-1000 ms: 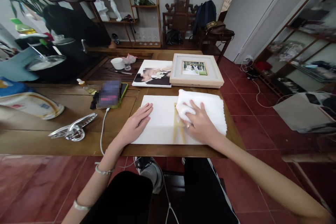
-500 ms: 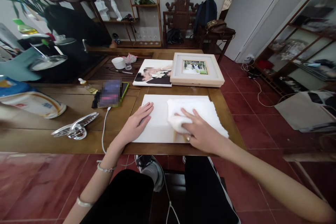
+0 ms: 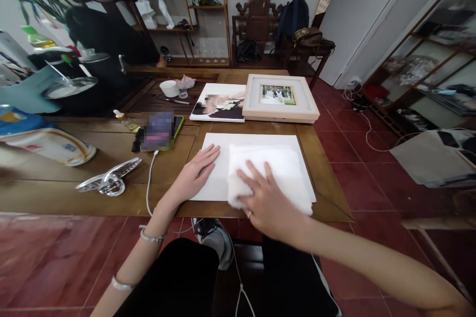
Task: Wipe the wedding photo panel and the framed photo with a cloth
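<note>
White cloth has slid nearer across the board beneath the spread right hand, the left hand lying flat.

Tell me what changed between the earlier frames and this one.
The right hand has slid the white towel leftward and nearer the person across the white board, baring the board's far right corner. The yellowish strips seen at first no longer show; the towel covers that spot. Nothing was newly grasped or released. The left hand stayed flat on the board, and the framed photo stayed put.
</note>
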Demonstrator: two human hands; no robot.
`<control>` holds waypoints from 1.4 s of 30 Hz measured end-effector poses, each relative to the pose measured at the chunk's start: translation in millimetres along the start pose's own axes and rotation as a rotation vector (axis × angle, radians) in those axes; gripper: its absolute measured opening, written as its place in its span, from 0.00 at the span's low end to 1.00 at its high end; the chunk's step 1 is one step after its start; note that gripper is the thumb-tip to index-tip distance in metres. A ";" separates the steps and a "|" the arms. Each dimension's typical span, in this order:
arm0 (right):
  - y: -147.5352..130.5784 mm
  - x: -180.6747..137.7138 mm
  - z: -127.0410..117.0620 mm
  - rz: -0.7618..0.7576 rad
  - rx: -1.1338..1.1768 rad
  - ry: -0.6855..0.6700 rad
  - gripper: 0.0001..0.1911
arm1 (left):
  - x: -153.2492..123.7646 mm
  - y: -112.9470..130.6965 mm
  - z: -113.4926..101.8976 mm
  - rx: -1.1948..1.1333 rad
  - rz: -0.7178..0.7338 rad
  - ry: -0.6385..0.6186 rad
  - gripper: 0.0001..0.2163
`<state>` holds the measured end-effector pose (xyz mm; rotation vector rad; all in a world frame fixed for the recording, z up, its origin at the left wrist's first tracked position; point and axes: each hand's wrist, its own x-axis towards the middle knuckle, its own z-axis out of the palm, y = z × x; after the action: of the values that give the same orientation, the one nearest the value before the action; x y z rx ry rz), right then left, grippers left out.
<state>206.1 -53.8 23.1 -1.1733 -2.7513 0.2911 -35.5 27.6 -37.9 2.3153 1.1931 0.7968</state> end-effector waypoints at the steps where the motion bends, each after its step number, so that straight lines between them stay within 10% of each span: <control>1: -8.1 -7.5 -1.2 -0.041 0.007 -0.025 0.12 | -0.1 0.1 0.0 0.000 -0.001 0.002 0.21; 6: -12.6 -11.3 -9.1 -0.097 0.026 -0.068 0.14 | 0.5 0.5 0.2 0.003 -0.019 0.001 0.22; 16: 56.4 78.9 -6.4 0.160 -0.136 0.064 0.17 | 2.2 1.9 -0.1 0.020 -0.037 -0.004 0.22; 28: -28.8 1.3 -4.1 -0.185 -0.069 -0.063 0.13 | 0.8 -0.6 0.3 -0.006 -0.025 0.010 0.22; 42: 46.8 85.2 -0.7 0.121 -0.179 0.075 0.17 | 1.0 -0.1 0.0 0.011 -0.028 -0.030 0.23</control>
<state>180.4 39.7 17.3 -1.3665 -2.6922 0.0123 -35.0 28.4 -37.6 2.3059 1.2176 0.7447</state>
